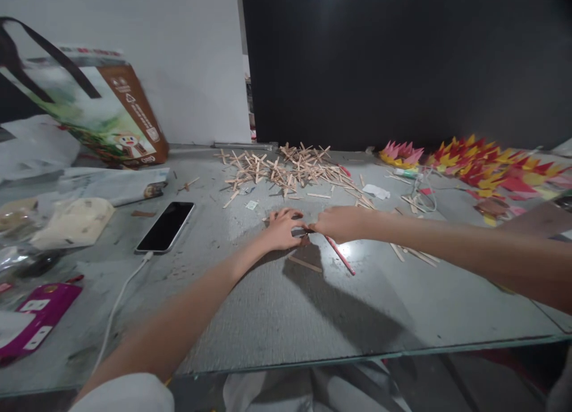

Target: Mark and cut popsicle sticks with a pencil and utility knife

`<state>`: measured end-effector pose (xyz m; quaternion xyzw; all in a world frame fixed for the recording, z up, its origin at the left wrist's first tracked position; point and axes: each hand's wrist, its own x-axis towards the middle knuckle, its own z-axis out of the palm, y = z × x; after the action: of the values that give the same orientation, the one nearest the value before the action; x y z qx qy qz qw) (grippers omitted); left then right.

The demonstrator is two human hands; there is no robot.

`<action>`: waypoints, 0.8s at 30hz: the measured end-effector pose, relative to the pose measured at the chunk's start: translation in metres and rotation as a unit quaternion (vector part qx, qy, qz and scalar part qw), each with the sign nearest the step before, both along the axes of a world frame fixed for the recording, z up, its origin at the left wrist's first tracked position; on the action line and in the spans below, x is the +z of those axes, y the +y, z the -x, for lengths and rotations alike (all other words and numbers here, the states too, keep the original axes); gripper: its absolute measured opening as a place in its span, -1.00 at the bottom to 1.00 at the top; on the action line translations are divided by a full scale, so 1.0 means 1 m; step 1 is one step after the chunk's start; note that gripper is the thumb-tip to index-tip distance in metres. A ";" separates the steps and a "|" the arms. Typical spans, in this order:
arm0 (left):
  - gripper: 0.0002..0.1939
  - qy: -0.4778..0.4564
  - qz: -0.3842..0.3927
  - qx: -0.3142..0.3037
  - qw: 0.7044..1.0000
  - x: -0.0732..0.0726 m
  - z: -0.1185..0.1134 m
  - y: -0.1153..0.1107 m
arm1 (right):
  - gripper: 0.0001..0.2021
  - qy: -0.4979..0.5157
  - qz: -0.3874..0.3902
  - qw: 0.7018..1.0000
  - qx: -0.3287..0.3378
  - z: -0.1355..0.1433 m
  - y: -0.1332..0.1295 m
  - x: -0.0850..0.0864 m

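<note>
Near the middle of the grey table (250,317), my left hand (283,229) rests with bent fingers around something small and dark that I cannot make out. My right hand (337,223) is closed, its fingertips meeting the left hand's at that small item. A red pencil-like stick (340,256) lies slanted just below my right hand. One flat wooden stick (305,264) lies in front of my hands, partly in shadow. Behind them spreads a pile of wooden sticks (290,169), many joined in crossed shapes.
A phone (166,226) with a white cable (117,305) lies at left, near plastic packets and a purple pouch (42,317). A patterned bag (111,111) stands behind. Red and yellow paper shapes (487,165) fill the back right. Loose sticks (413,254) lie beyond my right forearm.
</note>
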<state>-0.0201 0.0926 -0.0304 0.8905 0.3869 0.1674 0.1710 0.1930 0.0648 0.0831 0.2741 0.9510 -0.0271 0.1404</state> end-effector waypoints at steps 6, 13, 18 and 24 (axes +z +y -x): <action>-0.55 0.003 0.010 -0.001 1.000 0.001 0.000 0.000 | -0.74 -0.031 0.059 0.998 -0.006 0.010 0.015 0.008; -0.52 0.011 0.011 0.003 1.000 0.001 0.000 -0.001 | -0.86 0.049 0.152 0.975 -0.154 0.005 0.009 0.006; -0.34 0.007 0.007 0.009 1.000 0.005 -0.001 -0.004 | -0.85 0.104 0.179 0.948 -0.242 -0.003 0.001 -0.005; -0.30 0.000 0.020 0.000 1.000 0.009 0.000 -0.005 | -0.60 0.246 0.369 0.806 -0.392 -0.026 -0.009 -0.025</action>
<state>-0.0198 0.0872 -0.0215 0.8870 0.3898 0.1597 0.1890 0.2191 0.0560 0.0582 0.5354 0.6838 -0.4948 -0.0302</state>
